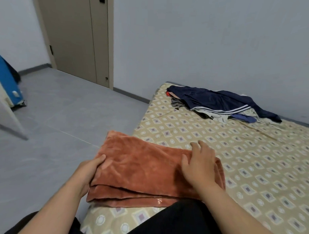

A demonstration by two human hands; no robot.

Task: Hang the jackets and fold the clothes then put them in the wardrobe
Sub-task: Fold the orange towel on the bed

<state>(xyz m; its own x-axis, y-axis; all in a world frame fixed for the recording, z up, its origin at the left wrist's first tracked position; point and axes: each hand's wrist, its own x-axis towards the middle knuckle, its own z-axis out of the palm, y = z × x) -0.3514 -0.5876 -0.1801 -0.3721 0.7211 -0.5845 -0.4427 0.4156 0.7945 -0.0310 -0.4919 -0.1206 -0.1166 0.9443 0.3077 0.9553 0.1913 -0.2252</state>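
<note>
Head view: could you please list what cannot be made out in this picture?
1. Clothes pile, head view: the navy jacket on top covers the garments beneath, so their number is unclear.
2. Left hand: its fingers are hidden under the rust cloth; only the thumb shows on top.
3. Blue object: cut off by the left edge.
4. Pale mark on the cloth's hem: too small to read.

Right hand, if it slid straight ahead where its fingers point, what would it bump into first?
The right hand would cross bare mattress, then probably bump the clothes pile; depth is unclear.
</note>
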